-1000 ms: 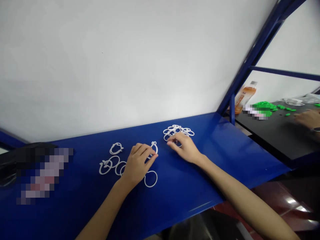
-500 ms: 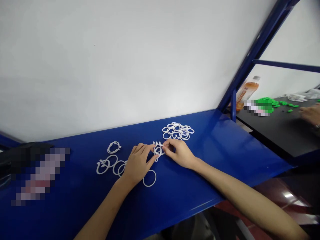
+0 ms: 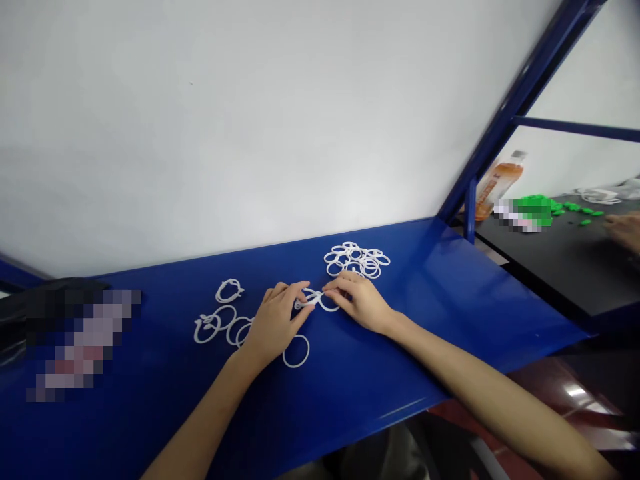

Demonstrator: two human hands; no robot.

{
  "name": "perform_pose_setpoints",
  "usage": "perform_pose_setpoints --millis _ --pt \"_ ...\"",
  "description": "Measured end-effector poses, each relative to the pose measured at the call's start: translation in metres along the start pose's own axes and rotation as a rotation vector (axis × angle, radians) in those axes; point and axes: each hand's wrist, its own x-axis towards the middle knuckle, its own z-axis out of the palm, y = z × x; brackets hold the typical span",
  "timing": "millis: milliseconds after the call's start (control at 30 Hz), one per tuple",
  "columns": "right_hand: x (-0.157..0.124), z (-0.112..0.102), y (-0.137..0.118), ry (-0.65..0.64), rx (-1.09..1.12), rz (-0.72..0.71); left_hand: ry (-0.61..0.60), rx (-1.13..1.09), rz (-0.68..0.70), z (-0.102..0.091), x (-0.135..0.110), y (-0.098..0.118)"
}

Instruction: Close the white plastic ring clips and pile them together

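Note:
Between my two hands are white plastic rings (image 3: 330,310) with small knobs or tabs, held low over the blue table. My left hand (image 3: 277,323) pinches them from the left with thumb and fingers. My right hand (image 3: 364,305) is closed at the fingertips on their right side. The exact grip on each ring is partly hidden. One loose white ring (image 3: 296,367) lies just below my left hand. Left of that hand are several more rings (image 3: 204,343), some overlapping, and a small bundle of rings (image 3: 220,296) behind them.
A pile of white rings (image 3: 371,268) lies behind my right hand on the blue table (image 3: 425,280). Dark bags (image 3: 60,287) rest at the left. Beyond the blue frame (image 3: 505,107), a dark table holds a bottle (image 3: 500,187), green pieces (image 3: 575,208) and another person's hand (image 3: 625,230).
The rings in my hands have turned and now spread flatter, one loop extending under my right fingers. Both hands stay in nearly the same place. The view has shifted slightly.

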Motion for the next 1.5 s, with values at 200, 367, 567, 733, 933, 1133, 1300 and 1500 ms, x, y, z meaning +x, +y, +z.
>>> perform_pose_setpoints --millis 200,367,567,733,933,1133,1300,1500 --pt "0.001 -0.002 0.005 0.029 -0.017 0.042 0.069 0.108 0.037 -0.01 0.003 -0.003" --pt "0.002 -0.004 0.002 0.026 0.009 0.082 0.164 0.135 -0.031 -0.012 0.004 -0.004" --pt "0.002 -0.004 0.0 0.024 0.021 0.137 0.171 0.046 -0.187 -0.016 0.006 -0.002" --pt "0.002 -0.004 -0.001 0.044 0.027 0.153 0.187 -0.177 -0.373 -0.021 0.01 0.004" --pt "0.001 -0.003 0.001 0.04 0.025 0.16 0.198 -0.311 -0.505 -0.027 0.011 0.007" --pt "0.001 -0.004 0.0 0.03 0.036 0.177 0.202 -0.07 -0.382 -0.022 0.01 0.0" --pt "0.001 -0.004 -0.003 0.009 0.073 0.194 0.193 0.075 -0.103 -0.016 0.007 0.001" --pt "-0.002 -0.004 -0.01 -0.085 0.184 0.13 0.095 -0.025 0.156 -0.01 0.003 0.007"
